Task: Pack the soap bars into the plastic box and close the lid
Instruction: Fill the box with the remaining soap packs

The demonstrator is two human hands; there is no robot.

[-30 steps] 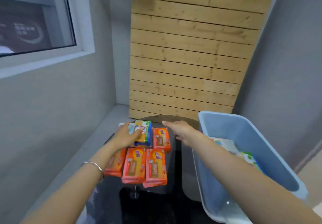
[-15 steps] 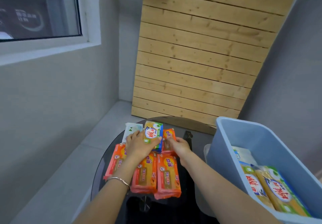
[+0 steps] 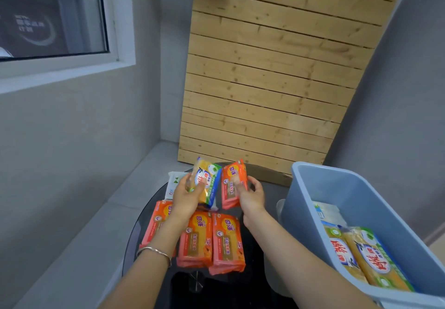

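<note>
A wooden panel (image 3: 277, 80) leans against the wall beyond both hands. The blue box (image 3: 337, 188) stands open just right of the right hand (image 3: 251, 196), with yellow soap bars (image 3: 366, 260) lying inside. The dark round table (image 3: 252, 284) spreads under the hands. Three orange soap bars (image 3: 227, 241) lie flat side by side on it, nearer the person than the hands, and the left forearm crosses over one. The right hand's fingers curl round another orange bar (image 3: 232, 183), held tilted up. The left hand (image 3: 186, 198) grips a yellow bar (image 3: 208, 181) just beside it. A white packet (image 3: 174, 183) lies just left of the left hand. A bracelet (image 3: 154, 252) circles the left wrist.
</note>
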